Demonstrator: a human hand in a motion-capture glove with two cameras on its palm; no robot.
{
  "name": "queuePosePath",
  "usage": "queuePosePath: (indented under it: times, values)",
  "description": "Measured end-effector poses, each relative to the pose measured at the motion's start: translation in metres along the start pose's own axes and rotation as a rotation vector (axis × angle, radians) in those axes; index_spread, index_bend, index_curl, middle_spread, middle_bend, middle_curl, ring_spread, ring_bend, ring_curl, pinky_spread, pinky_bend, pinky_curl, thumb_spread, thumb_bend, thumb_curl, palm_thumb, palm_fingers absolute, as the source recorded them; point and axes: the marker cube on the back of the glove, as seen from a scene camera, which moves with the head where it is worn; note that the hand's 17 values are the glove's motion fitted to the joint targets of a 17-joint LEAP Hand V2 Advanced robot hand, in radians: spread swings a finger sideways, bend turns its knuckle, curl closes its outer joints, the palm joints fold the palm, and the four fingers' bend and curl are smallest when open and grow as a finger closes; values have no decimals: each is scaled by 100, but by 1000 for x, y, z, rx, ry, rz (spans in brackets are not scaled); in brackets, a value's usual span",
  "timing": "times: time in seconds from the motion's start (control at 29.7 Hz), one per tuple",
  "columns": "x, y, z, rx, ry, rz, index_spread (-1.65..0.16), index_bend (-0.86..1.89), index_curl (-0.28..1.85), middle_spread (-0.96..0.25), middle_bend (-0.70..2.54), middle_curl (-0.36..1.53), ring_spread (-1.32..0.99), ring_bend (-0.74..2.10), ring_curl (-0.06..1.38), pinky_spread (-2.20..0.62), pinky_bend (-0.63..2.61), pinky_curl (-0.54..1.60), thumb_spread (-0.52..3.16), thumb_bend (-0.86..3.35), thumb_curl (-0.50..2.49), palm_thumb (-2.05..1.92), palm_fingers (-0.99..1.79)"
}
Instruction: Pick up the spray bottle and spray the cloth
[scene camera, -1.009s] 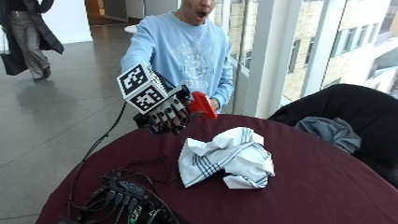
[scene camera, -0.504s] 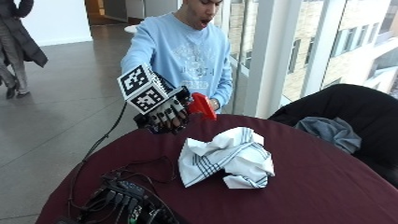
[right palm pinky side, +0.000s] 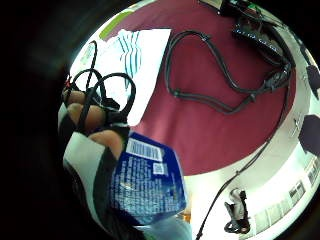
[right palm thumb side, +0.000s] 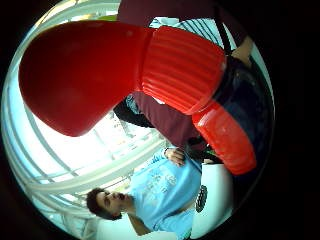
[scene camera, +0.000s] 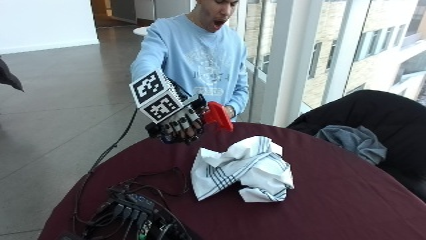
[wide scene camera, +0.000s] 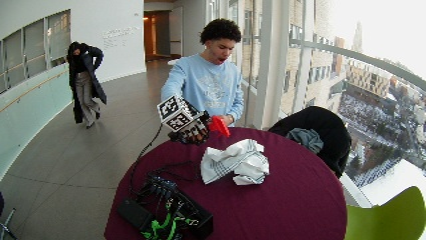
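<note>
Hand (scene camera: 178, 125) grips spray bottle (scene camera: 217, 115) above table (scene camera: 346, 200) edge, apart from crumpled cloth (scene camera: 243, 167) mid-table.

No word, brand or number can be read. The spray bottle (right palm pinky side: 147, 182) carries a blue label (right palm pinky side: 145, 187) with lines of white print too small to make out, a white barcode patch (right palm pinky side: 144, 149) and a smaller white square code (right palm pinky side: 160, 168) beside it. The grey wall (wide scene camera: 122, 36) behind the table bears pale lettering, also too small to read.
</note>
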Motion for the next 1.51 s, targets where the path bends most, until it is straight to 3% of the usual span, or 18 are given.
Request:
queuePosePath:
  times: [0.94,1.14,1.51]
  values:
    - [-8,-1,6,6,0,-6,-24,12,30,-7,29,45,-3,57,37,6,35,38,69,-3,66,99,114]
    - [-18,4,7,91,-111,-96,-24,11,30,-7,29,45,-3,57,37,6,35,38,69,-3,66,99,114]
    - [-86,25,38,276,-351,-406,-24,12,30,-7,29,45,-3,58,37,6,36,38,69,-3,66,99,114]
